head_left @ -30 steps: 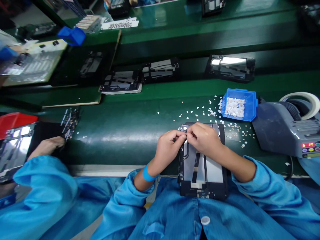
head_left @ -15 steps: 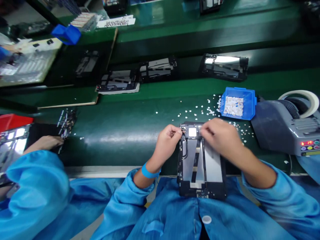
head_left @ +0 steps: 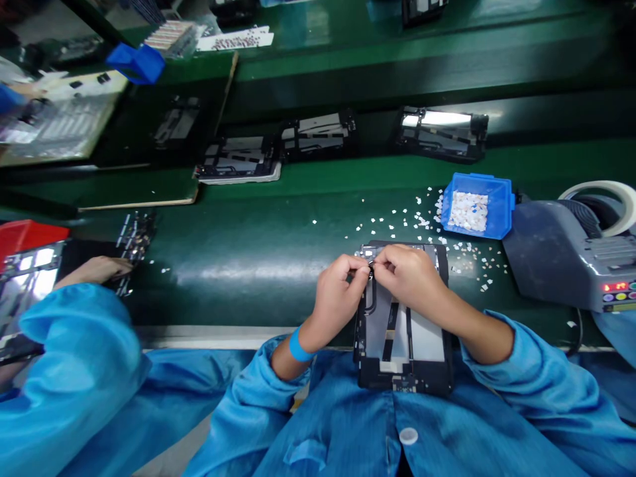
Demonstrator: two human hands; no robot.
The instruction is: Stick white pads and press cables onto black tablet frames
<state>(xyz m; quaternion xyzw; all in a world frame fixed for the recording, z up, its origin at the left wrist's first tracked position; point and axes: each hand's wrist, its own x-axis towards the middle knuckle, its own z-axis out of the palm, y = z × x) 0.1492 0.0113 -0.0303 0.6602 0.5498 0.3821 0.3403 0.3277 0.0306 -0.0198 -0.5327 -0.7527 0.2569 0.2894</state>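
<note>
An opened tablet (head_left: 430, 318), its inside facing up with silver battery panels and a dark strip down the middle, lies in front of me, its lower end against my body. At its upper left corner, my left hand (head_left: 340, 291) pinches a small black part (head_left: 371, 266) attached to a thin black cable (head_left: 370, 301). My right hand (head_left: 410, 278) reaches across the tablet's top, thumb and forefinger pressed together right beside that part. Whatever lies between the right fingertips is too small to make out.
Small white pieces (head_left: 422, 218) are scattered around a blue bin (head_left: 507, 205) of them. A tape dispenser (head_left: 551, 252) stands at right. More opened tablets (head_left: 318, 136) lie along the back. A co-worker's hand (head_left: 102, 270) is at left near a pile of thin parts (head_left: 135, 242).
My right hand has moved left from the tablet's upper right to meet my left fingertips at the small black part. The co-worker's hand has shifted slightly.
</note>
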